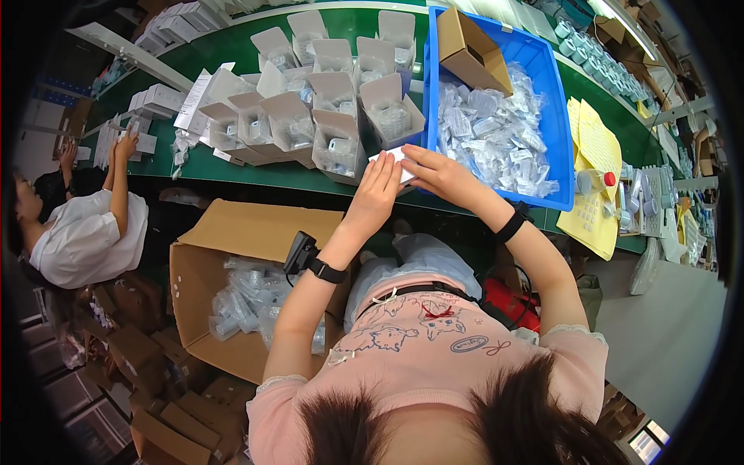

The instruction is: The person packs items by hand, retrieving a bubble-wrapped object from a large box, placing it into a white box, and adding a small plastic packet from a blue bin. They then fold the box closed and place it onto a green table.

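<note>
Two bare hands meet at the near edge of the green surface [213, 172] I am viewing from afar, over a small white cardboard box [398, 154] with a smooth, rectangular face. Dark print runs down an upright white carton [194, 105] on the left, too small for me to read. Tiny labels mark the clear plastic packets [488, 124] filling the deep blue plastic bin [566, 124]; yellow paper sheets [597, 147] just right of it carry fine, blurred markings. Lettering and animal drawings decorate the pink short-sleeved shirt [434, 341].

The left hand [375, 194] lays straightened fingers across the box's left side; the right hand [446, 177] touches its right side, fingers extended. With both thumbs hidden, I cannot tell whether either grips. Open white cartons [338, 124] holding bubble-wrapped items stand just beyond.
</note>
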{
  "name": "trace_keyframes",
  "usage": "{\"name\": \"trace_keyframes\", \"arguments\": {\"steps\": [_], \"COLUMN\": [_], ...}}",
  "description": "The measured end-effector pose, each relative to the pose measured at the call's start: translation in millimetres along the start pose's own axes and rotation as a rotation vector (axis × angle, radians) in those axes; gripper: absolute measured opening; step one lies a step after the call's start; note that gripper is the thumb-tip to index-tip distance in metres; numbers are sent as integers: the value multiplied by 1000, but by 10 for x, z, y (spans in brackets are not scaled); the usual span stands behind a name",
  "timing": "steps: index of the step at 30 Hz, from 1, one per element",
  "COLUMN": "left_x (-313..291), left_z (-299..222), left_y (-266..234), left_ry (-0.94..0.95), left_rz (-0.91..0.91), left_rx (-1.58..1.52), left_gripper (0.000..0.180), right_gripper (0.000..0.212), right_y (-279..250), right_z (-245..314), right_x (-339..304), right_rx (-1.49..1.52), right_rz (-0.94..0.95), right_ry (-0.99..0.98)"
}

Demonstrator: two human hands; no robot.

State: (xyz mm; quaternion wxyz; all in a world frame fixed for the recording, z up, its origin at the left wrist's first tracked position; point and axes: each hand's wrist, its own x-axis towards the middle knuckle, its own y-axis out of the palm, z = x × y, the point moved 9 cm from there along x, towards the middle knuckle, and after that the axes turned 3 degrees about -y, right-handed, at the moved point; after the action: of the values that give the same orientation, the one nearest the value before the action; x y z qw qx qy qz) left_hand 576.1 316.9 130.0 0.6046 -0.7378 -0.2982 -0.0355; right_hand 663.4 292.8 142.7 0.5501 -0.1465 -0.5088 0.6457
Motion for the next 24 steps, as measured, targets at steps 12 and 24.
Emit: {"name": "trace_keyframes", "arguments": {"steps": [12, 24], "left_x": [-33, -53], "left_z": [-138, 140], "left_y": [88, -82], "left_ry": [32, -20], "left_rz": [-17, -38], "left_rx": [136, -464], "left_gripper": [38, 45], "right_gripper": [40, 40], "right_y": [43, -65], "right_z": [84, 32], "right_x": [-172, -164], "right_rx": [-186, -160], "right_rz": [-26, 0], "right_ry": [-62, -68]}}
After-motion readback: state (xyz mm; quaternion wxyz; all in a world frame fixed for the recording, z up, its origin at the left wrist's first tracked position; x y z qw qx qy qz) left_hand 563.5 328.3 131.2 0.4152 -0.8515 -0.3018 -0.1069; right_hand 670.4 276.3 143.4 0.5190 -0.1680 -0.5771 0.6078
